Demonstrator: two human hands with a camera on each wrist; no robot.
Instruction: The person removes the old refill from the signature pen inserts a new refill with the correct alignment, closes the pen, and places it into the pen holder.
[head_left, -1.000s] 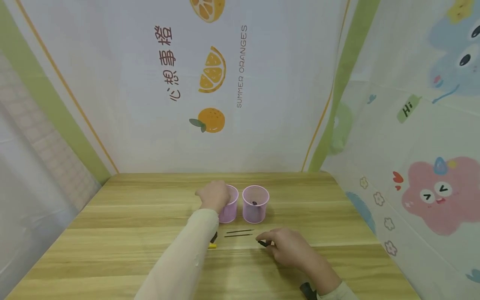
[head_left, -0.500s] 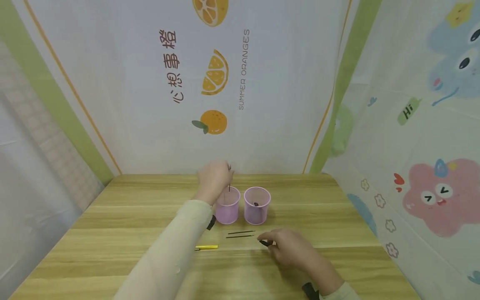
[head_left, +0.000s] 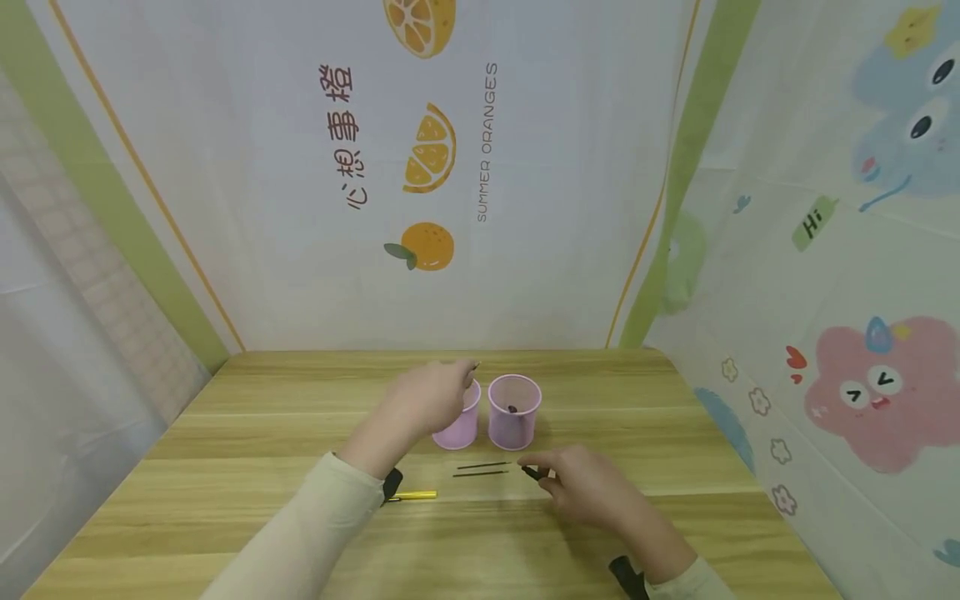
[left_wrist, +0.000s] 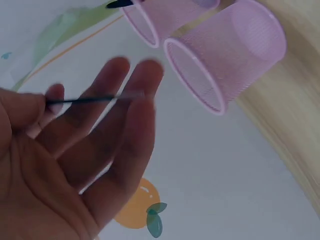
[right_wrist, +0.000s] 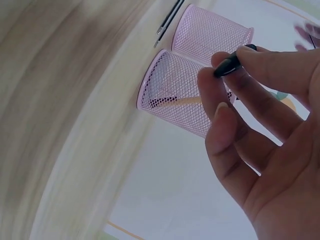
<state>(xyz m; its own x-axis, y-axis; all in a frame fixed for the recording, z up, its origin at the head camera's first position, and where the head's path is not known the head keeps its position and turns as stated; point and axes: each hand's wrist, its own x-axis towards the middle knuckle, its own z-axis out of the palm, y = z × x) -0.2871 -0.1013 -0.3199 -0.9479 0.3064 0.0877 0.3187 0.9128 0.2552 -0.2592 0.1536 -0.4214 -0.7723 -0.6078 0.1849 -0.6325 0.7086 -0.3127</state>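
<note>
My left hand is raised in front of the left pink mesh pen holder, partly covering it. Between thumb and fingertips it pinches a thin dark pen refill, plain in the left wrist view. Low over the table, my right hand pinches a short black pen cap between thumb and fingers. Two thin dark refills lie side by side on the table, just left of the right fingertips. The right pen holder stands upright with a dark-ended thing inside.
A yellow pen barrel lies on the wooden table, partly behind the left wrist strap. White printed cloth hangs behind the table's back edge, and another printed cloth closes the right side.
My left hand came up out of the left pen holder with the refill, then moved lower and nearer in front of it. The right hand with the pen cap rose slightly.
</note>
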